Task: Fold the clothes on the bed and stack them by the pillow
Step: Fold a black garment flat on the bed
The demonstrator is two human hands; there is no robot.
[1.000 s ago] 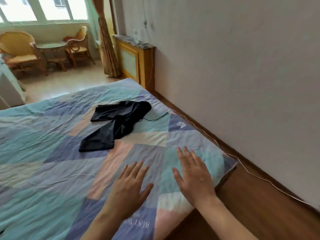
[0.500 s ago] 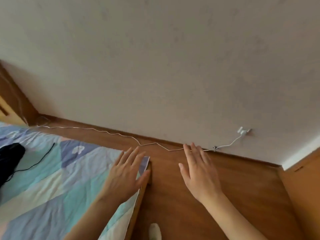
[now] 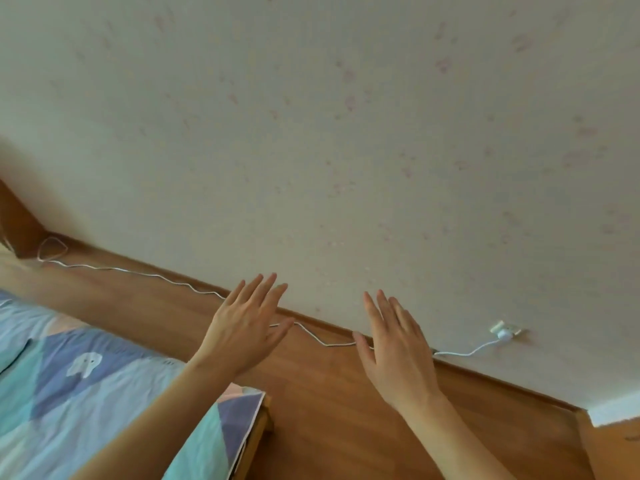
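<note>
The bed (image 3: 62, 393), covered by a patchwork quilt in blue, teal and pink, fills the lower left, with its corner near the bottom centre. My left hand (image 3: 244, 327) hovers past that corner with straight, spread fingers and holds nothing. My right hand (image 3: 394, 348) is raised beside it over the wooden floor, fingers also straight and empty. No clothes and no pillow are in view.
A pale wall (image 3: 346, 133) fills most of the view. Wooden floor (image 3: 329, 410) runs between the bed and the wall. A thin white cable (image 3: 138, 270) trails along the skirting to a wall socket (image 3: 505, 332).
The view swung right, away from the bed and towards the wall. The dark garment on the quilt has left the view. Both hands stayed open and empty in front of me.
</note>
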